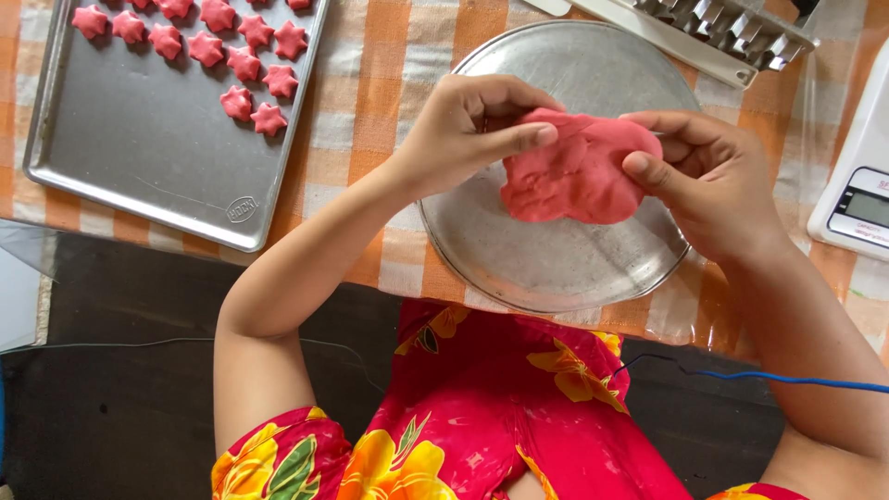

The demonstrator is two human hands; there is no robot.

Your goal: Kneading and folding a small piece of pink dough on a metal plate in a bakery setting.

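Observation:
A flattened lump of pink dough (579, 171) is held above a round metal plate (546, 264). My left hand (468, 130) pinches the dough's left edge with thumb on top. My right hand (708, 181) grips its right edge, thumb pressed on the surface. Both hands are raised just over the plate, which sits on an orange and white checked cloth (370, 102).
A rectangular metal baking tray (139, 139) at the left carries several pink star-shaped dough pieces (245, 65) in its far part. A metal cutter strip (722, 28) lies at the top right. A white kitchen scale (861, 185) stands at the right edge. A blue cable (787, 378) crosses my lap.

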